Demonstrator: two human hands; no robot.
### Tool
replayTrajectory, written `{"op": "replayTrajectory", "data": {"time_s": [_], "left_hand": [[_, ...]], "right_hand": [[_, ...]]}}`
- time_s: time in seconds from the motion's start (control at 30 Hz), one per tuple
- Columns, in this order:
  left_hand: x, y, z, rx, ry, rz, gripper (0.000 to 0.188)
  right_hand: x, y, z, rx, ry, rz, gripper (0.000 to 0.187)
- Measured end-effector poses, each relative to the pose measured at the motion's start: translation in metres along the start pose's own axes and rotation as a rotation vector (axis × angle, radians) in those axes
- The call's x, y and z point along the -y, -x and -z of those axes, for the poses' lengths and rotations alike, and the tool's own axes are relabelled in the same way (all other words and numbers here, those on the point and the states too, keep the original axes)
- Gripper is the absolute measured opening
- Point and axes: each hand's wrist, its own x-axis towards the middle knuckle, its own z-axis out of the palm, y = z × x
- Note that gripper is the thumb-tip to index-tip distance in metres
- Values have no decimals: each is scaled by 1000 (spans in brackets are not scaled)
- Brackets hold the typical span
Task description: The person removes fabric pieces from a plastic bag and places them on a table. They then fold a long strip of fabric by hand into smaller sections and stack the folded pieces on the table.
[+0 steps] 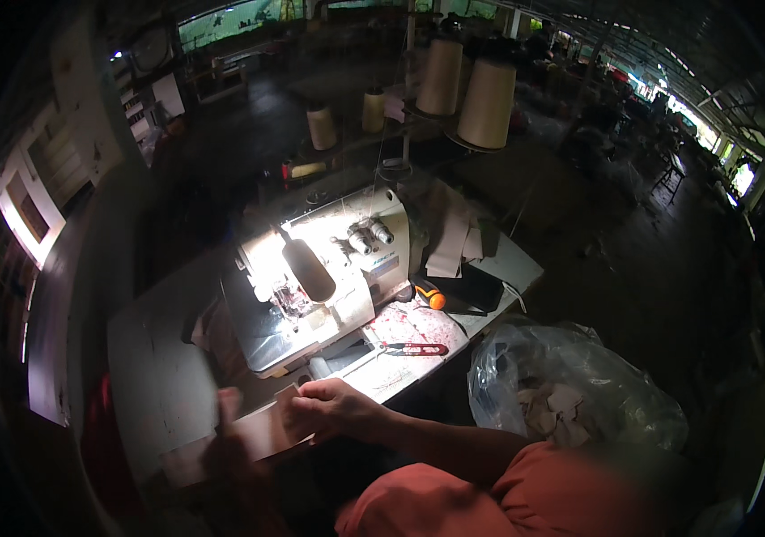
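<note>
My right hand (336, 407) pinches the edge of a pale beige piece of fabric (264, 432) at the front edge of the sewing table. My left hand (229, 434) is smeared by motion beside the fabric's left part, so its fingers cannot be read. Just beyond both hands stands a white overlock sewing machine (390, 213), its lamp lighting the needle area brightly. Red-handled thread snips (420, 350) lie on a red-speckled white cloth (414, 324) to the right of the machine. Neither hand touches the machine.
Right of the table sits a clear plastic bag (620, 380) holding fabric scraps (551, 407). An orange-handled tool (433, 296) lies near a dark flat object (472, 294). More beige fabric (450, 237) rests behind. Large thread cones (486, 106) stand on a rack beyond the machine.
</note>
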Motion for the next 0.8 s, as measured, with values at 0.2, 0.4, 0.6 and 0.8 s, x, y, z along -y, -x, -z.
{"op": "replayTrajectory", "data": {"time_s": [0.2, 0.4, 0.6, 0.8], "left_hand": [[-57, -11, -32, 352, 219, -159, 83], [-31, -41, -22, 497, 982, 308, 58], [-30, -55, -16, 516, 927, 361, 19], [-37, -60, -17, 397, 759, 404, 16]], "right_hand": [[-9, 4, 19, -8, 7, -33, 16], [3, 19, 20, 98, 170, 201, 22], [4, 14, 23, 25, 439, 239, 29], [10, 17, 13, -65, 333, 138, 30]]}}
